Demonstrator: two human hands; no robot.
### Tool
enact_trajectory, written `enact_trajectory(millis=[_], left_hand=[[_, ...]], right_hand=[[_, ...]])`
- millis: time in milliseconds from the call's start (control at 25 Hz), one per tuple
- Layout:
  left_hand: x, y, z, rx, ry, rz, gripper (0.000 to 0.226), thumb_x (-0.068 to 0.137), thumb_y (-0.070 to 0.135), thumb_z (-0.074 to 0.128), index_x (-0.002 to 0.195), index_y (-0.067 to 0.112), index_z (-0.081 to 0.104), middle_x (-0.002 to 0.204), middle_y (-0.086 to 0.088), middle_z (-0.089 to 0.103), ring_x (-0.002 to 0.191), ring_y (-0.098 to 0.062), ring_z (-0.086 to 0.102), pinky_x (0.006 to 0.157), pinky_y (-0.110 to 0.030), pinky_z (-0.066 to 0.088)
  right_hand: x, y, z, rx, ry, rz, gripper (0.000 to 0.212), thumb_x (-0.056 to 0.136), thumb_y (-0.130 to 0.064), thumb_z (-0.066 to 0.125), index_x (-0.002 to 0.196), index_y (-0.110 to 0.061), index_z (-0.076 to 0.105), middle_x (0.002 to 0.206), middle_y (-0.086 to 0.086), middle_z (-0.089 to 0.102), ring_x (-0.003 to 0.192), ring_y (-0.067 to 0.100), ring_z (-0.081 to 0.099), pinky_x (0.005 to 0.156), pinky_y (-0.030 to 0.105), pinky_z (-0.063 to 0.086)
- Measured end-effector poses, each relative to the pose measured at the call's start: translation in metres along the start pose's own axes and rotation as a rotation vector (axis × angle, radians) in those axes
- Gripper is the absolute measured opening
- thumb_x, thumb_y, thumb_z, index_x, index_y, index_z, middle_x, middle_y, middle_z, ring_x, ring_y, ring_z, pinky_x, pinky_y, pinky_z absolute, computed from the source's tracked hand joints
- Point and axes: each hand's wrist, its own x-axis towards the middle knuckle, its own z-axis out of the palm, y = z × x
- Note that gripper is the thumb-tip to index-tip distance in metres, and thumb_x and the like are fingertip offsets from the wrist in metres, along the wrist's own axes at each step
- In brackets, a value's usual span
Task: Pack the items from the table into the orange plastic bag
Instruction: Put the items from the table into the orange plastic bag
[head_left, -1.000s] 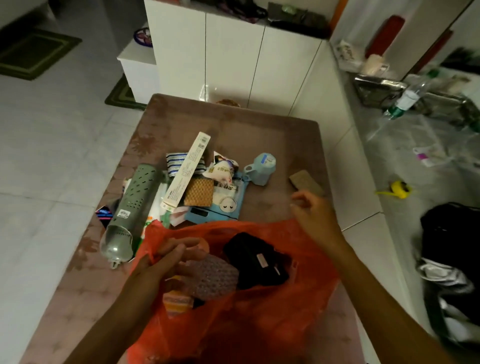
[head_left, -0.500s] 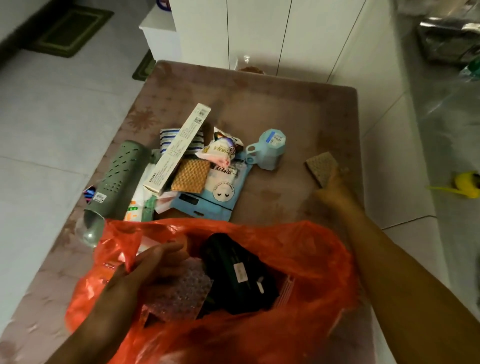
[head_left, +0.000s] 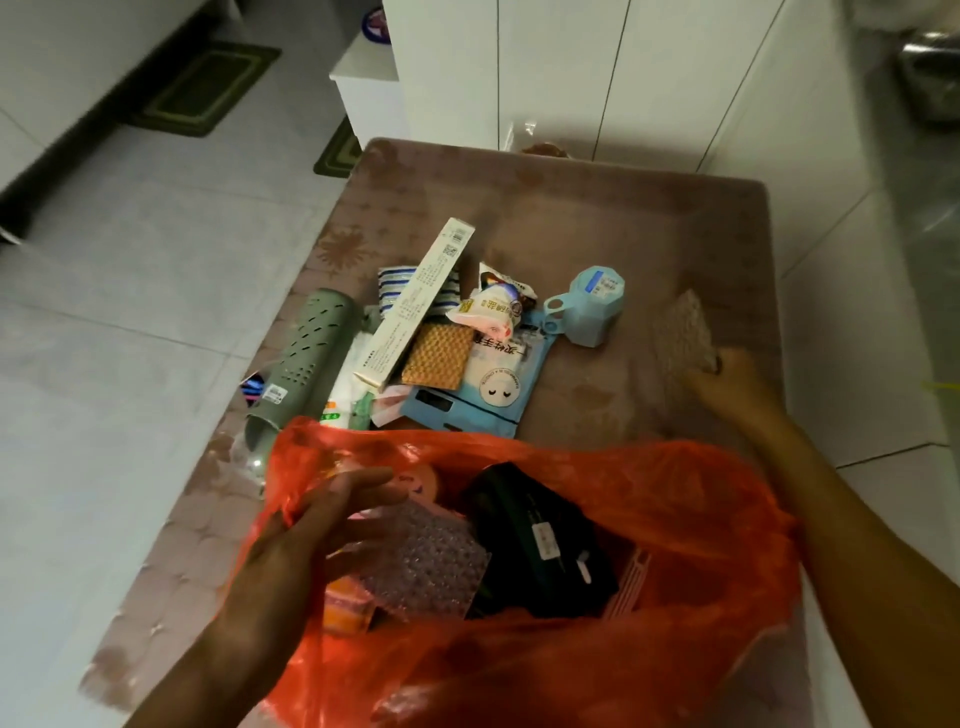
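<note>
The orange plastic bag (head_left: 649, 519) lies open on the near part of the table (head_left: 597, 208). Inside it I see a black pouch (head_left: 540, 540), a bubble-wrap piece (head_left: 421, 561) and a small orange pack (head_left: 345, 610). My left hand (head_left: 306, 551) holds the bag's left rim, keeping the mouth open. My right hand (head_left: 727, 384) is at the table's right side, gripping a flat beige sponge pad (head_left: 680, 332) and tilting it up off the surface. Other items lie in a pile left of centre.
The pile holds a green perforated tube (head_left: 306, 364), a long white box (head_left: 415, 306), a waffle-pattern sponge (head_left: 436, 356), a blue mask packet (head_left: 483, 389), a snack pouch (head_left: 493, 312) and a blue cup (head_left: 592, 306). White cabinets (head_left: 561, 67) stand behind the table; tiled floor lies left.
My right hand reached from the bag's rim to the table's right side and took hold of the beige pad, now lifted on edge. The left hand stays on the bag.
</note>
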Motion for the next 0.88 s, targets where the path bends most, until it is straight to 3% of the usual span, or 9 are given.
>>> enact_trajectory(millis=[80, 200, 320, 440, 520, 600, 680, 800, 880], left_hand=[[-0.010, 0.015, -0.009, 0.034, 0.024, 0.049, 0.038, 0.091, 0.056, 0.049, 0.110, 0.032, 0.071, 0.113, 0.000, 0.074, 0.088, -0.022, 0.074, 0.060, -0.030, 0.057], [-0.026, 0.034, -0.027, 0.020, 0.055, 0.095, 0.031, 0.095, 0.050, 0.049, 0.105, 0.032, 0.072, 0.110, 0.001, 0.075, 0.061, -0.018, 0.067, 0.040, -0.021, 0.041], [-0.040, 0.046, -0.047, 0.011, 0.075, 0.121, 0.027, 0.094, 0.047, 0.050, 0.103, 0.034, 0.073, 0.110, 0.003, 0.075, 0.050, -0.015, 0.056, 0.045, -0.023, 0.034], [-0.050, 0.057, -0.070, -0.051, 0.119, 0.109, 0.029, 0.090, 0.051, 0.052, 0.101, 0.035, 0.074, 0.105, 0.000, 0.077, 0.068, -0.048, 0.061, 0.055, -0.035, 0.048], [-0.054, 0.061, -0.085, -0.062, 0.123, 0.116, 0.034, 0.093, 0.050, 0.049, 0.102, 0.031, 0.074, 0.103, -0.004, 0.077, 0.079, -0.062, 0.056, 0.056, -0.045, 0.055], [-0.056, 0.065, -0.095, -0.053, 0.099, 0.116, 0.039, 0.093, 0.054, 0.046, 0.102, 0.028, 0.074, 0.104, -0.030, 0.067, 0.070, -0.060, 0.055, 0.057, -0.060, 0.053], [-0.057, 0.068, -0.099, -0.046, 0.080, 0.103, 0.042, 0.091, 0.057, 0.046, 0.102, 0.028, 0.074, 0.096, -0.044, 0.057, 0.074, -0.063, 0.058, 0.065, -0.073, 0.049], [-0.057, 0.072, -0.101, -0.069, 0.083, 0.113, 0.040, 0.092, 0.055, 0.044, 0.103, 0.032, 0.075, 0.068, -0.035, 0.052, 0.063, -0.043, 0.069, 0.058, -0.054, 0.059], [-0.054, 0.074, -0.106, -0.072, 0.093, 0.140, 0.043, 0.090, 0.058, 0.040, 0.104, 0.036, 0.074, 0.060, -0.028, 0.050, 0.058, -0.033, 0.071, 0.056, -0.037, 0.060]], right_hand=[[-0.033, -0.036, -0.029, 0.181, -0.004, -0.114, 0.016, 0.084, -0.014, 0.070, 0.100, -0.016, 0.071, 0.091, 0.008, 0.070, 0.078, 0.017, 0.065, 0.064, 0.028, 0.046], [-0.106, -0.093, -0.054, 0.368, -0.156, -0.325, 0.026, 0.079, -0.013, 0.077, 0.092, -0.034, 0.067, 0.085, -0.010, 0.072, 0.072, -0.004, 0.067, 0.062, 0.021, 0.053], [-0.173, -0.126, -0.032, 0.472, -0.585, -0.388, 0.030, 0.083, -0.024, 0.073, 0.108, -0.036, 0.064, 0.102, -0.010, 0.072, 0.092, 0.003, 0.069, 0.070, 0.020, 0.056], [-0.208, -0.145, 0.022, 0.303, -0.792, -0.343, 0.021, 0.091, -0.023, 0.066, 0.109, -0.032, 0.065, 0.105, -0.011, 0.070, 0.096, 0.003, 0.067, 0.079, 0.025, 0.057], [-0.220, -0.150, 0.055, 0.246, -0.681, -0.388, 0.021, 0.092, -0.022, 0.064, 0.113, -0.026, 0.066, 0.110, -0.011, 0.068, 0.098, 0.004, 0.065, 0.082, 0.026, 0.057], [-0.224, -0.154, 0.073, 0.131, -0.383, -0.498, 0.031, 0.093, -0.025, 0.063, 0.124, -0.029, 0.061, 0.117, -0.014, 0.064, 0.100, 0.003, 0.062, 0.078, 0.013, 0.051], [-0.222, -0.157, 0.086, -0.116, -0.144, -0.651, 0.035, 0.093, -0.023, 0.061, 0.128, -0.027, 0.061, 0.120, -0.005, 0.066, 0.104, 0.013, 0.062, 0.081, 0.018, 0.049], [-0.231, -0.159, 0.113, -0.464, -0.219, -0.650, 0.045, 0.096, -0.027, 0.051, 0.140, -0.024, 0.049, 0.141, 0.002, 0.055, 0.126, 0.023, 0.051, 0.106, 0.038, 0.041], [-0.240, -0.156, 0.121, -0.365, -0.292, -0.578, 0.053, 0.097, -0.039, 0.045, 0.148, -0.028, 0.035, 0.150, -0.003, 0.043, 0.135, 0.017, 0.041, 0.113, 0.038, 0.035]])
